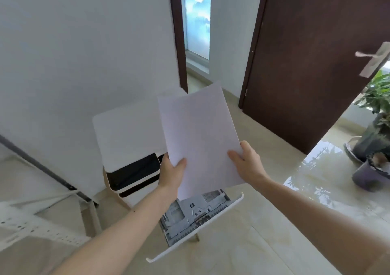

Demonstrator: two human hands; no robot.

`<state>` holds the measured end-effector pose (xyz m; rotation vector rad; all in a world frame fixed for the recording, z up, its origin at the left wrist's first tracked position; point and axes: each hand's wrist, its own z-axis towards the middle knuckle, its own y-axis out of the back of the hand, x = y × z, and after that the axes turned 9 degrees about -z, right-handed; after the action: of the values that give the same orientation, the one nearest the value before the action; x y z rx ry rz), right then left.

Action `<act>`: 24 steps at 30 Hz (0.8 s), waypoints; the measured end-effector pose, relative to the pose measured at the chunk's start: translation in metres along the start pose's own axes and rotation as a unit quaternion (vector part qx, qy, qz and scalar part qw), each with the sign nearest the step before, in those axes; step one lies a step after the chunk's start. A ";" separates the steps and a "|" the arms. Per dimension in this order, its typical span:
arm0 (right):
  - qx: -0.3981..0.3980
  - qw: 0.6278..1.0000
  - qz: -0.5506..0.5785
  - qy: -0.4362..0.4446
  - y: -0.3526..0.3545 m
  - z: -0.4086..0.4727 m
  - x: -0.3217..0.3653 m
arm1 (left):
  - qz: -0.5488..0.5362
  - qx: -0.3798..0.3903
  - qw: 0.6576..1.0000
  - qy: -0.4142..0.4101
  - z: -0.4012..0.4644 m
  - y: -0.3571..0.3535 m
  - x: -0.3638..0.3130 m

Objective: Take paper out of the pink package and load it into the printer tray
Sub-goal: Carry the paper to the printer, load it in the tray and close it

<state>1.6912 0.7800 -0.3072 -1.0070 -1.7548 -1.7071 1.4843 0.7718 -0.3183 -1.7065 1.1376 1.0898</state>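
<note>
At the centre of the frame, both hands hold a stack of white paper [198, 135] tilted upright above the pulled-out printer tray [196, 217]. The left hand [172, 174] pinches the stack's lower left edge; the right hand [245, 165] grips its lower right edge. The white printer [130, 135] sits just left of the paper. A potted plant [377, 110] stands at the right edge.
</note>
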 end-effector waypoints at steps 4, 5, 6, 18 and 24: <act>0.058 0.998 -0.020 0.013 0.008 0.007 -0.022 | -0.011 -0.045 0.999 0.025 -0.017 -0.009 0.024; 0.073 0.997 -0.027 0.015 0.008 0.007 -0.027 | -0.018 -0.055 0.998 0.034 -0.021 -0.009 0.032; 0.086 0.996 -0.035 0.018 0.007 0.006 -0.032 | -0.023 -0.064 0.997 0.045 -0.025 -0.008 0.040; 0.149 0.988 -0.037 0.005 -0.033 -0.031 -0.081 | -0.025 -0.115 0.988 0.097 -0.072 0.016 0.098; 0.142 0.989 -0.047 -0.006 -0.050 -0.057 -0.099 | -0.021 -0.112 0.986 0.122 -0.089 0.030 0.121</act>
<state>1.7039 0.7100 -0.4095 -0.8215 -2.0113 -1.4528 1.5029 0.6492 -0.4088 -2.0761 1.1564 1.0347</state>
